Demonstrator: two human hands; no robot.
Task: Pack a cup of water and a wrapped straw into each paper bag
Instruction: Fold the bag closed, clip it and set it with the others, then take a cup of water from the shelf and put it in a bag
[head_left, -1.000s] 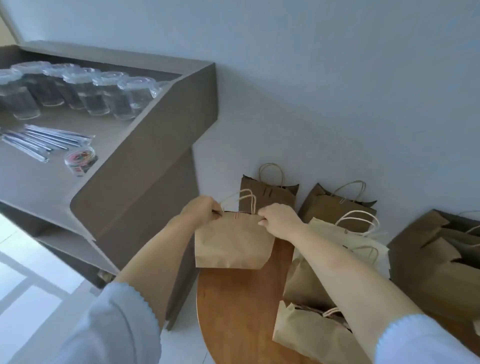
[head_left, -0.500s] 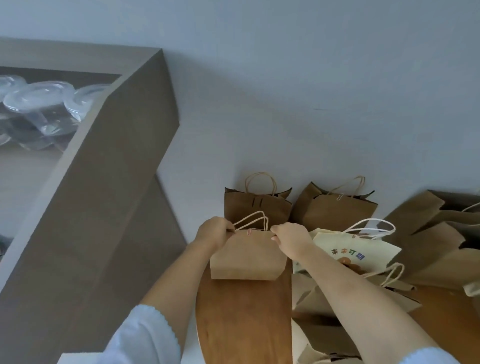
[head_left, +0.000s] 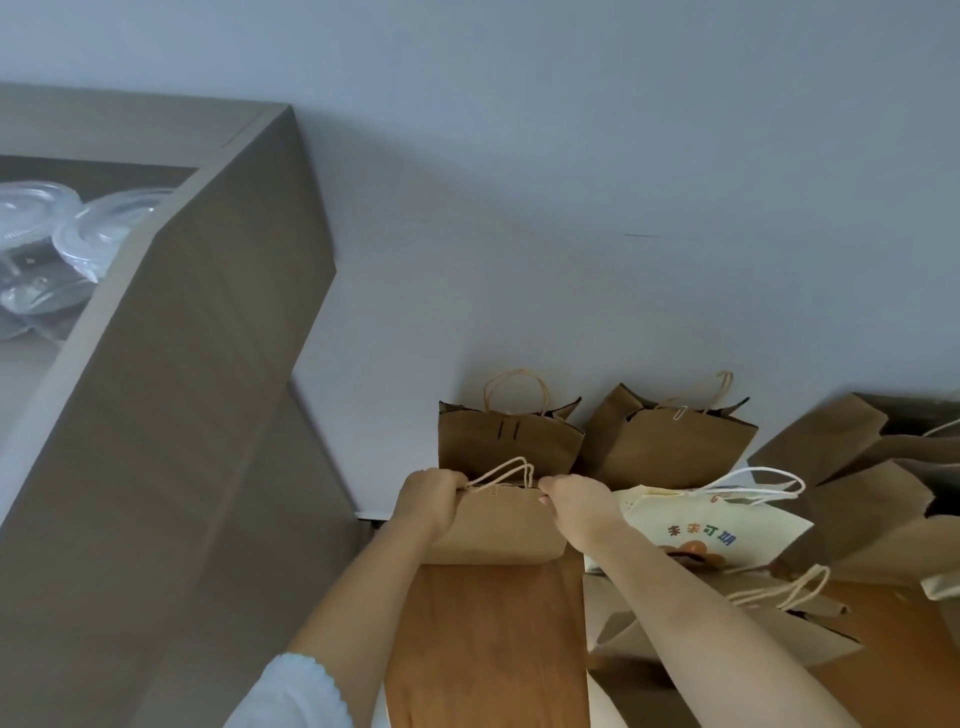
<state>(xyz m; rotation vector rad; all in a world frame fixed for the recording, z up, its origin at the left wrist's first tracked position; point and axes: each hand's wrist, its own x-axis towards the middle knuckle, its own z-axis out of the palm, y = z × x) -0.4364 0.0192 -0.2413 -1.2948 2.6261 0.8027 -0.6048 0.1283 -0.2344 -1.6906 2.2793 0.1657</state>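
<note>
Left hand (head_left: 434, 501) and right hand (head_left: 582, 506) pinch the top corners of 1 brown paper bag (head_left: 498, 527).
The bag sits between both hands, near the tabletop's (head_left: 483, 644) far left edge, its twine handles up. 2 open brown bags (head_left: 506, 441) stand just behind it against the wall; lidded cups (head_left: 104, 228) sit on the counter at left.

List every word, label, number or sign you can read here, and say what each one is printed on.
Cream paper bag: four coloured characters, seen upside down from this view; they look Chinese but are too distorted to quote reliably. An orange picture sits next to them.
Brown paper bag against the wall: two short dark vertical strokes, a mark rather than readable text.
Brown paper bag held by the left hand and right hand: no print visible.
Clear lidded cups: nothing readable.
</note>
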